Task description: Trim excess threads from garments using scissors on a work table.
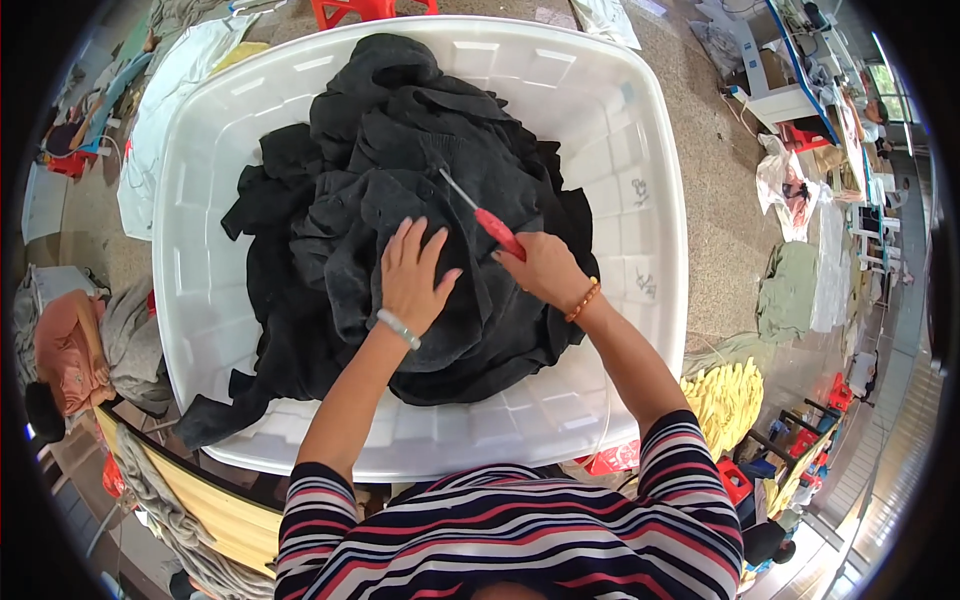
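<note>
A heap of black and dark grey cloth garments (385, 130) fills the middle of the white plastic tub (625, 130). My left hand (414, 272) rests on the dark cloth, palm down with the fingers spread. To its right, my right hand (548, 268) is closed round the red handle of a slim tool with a thin metal shaft (491, 224). That shaft points up and to the left, its tip at or just over the cloth near a small dark spot. Whether the tip touches the fabric I cannot tell, and its exact kind is unclear.
A red stool (360, 10) stands beyond the tub's far rim. Yellow cloth pieces (722, 405) are piled at the right, near the tub. A person in a pink top (70, 345) is at the left, by grey cloth. A wooden tabletop (200, 490) lies at lower left.
</note>
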